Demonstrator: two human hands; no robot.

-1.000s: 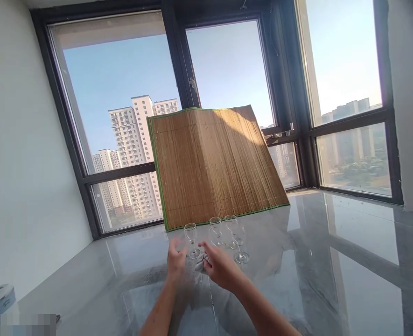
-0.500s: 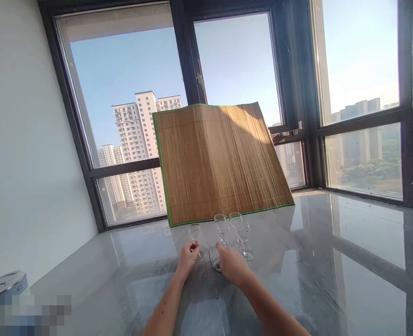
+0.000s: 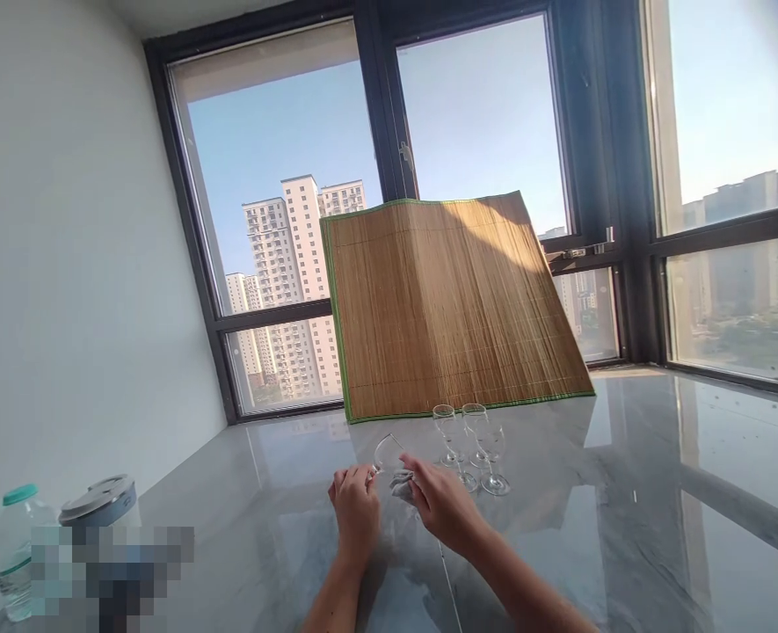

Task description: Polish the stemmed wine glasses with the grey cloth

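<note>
My left hand [image 3: 355,514] is closed around the stem end of a small clear stemmed glass [image 3: 387,450], held tilted above the tiled surface. Its bowl leans toward my right hand [image 3: 442,508]. That hand grips a folded grey cloth [image 3: 402,484] close to the glass's rim; whether the cloth touches it I cannot tell. Just beyond my right hand, several more stemmed glasses [image 3: 495,479] stand upright in a close group. My right hand partly covers the nearest of them.
A bamboo mat [image 3: 454,308] with green edging leans against the window behind the glasses. On the left stand a plastic bottle [image 3: 16,589] with a teal cap and a lidded cup [image 3: 98,499], partly blurred out. The glossy grey tile surface [image 3: 257,545] reflects the window.
My left hand has lifted the separate glass off the surface and tipped it. My right hand has brought the cloth up beside it. The view has swung left, revealing the bottle.
</note>
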